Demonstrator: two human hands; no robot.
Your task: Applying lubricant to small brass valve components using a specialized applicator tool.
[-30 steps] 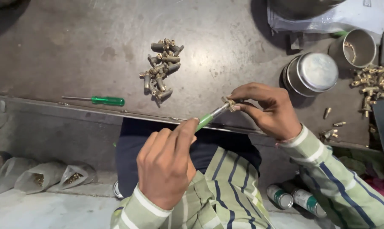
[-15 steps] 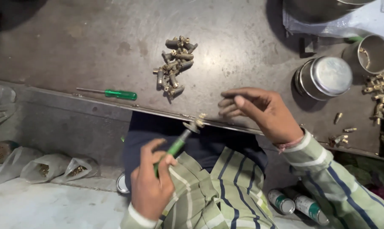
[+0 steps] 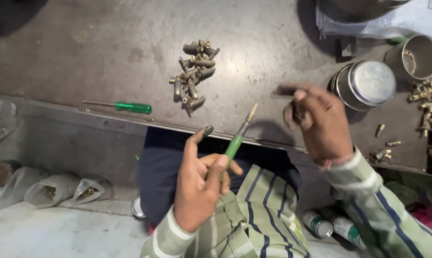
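My left hand (image 3: 199, 188) grips a green-handled screwdriver (image 3: 235, 145) over my lap, with its shaft pointing up at the table edge. A small brass piece (image 3: 251, 112) sits on its tip. My right hand (image 3: 321, 122) hovers above the dark metal table (image 3: 106, 52), to the right of the tip and apart from it. Its fingers are loosely spread and blurred, and I see nothing in them. A pile of brass fittings (image 3: 194, 74) lies on the table, up and left of the screwdriver tip.
A second green-handled screwdriver (image 3: 123, 106) lies near the table's front edge at left. Two round metal tins (image 3: 366, 83) (image 3: 419, 56) stand at right, with more brass parts (image 3: 426, 100) beside them and loose ones (image 3: 383, 143) nearer. Plastic bags (image 3: 58, 191) and spray cans (image 3: 330, 224) lie on the floor.
My right hand has let go of the piece at the screwdriver tip and moved right. My left hand has dropped toward my lap with the screwdriver, its grip loosened.
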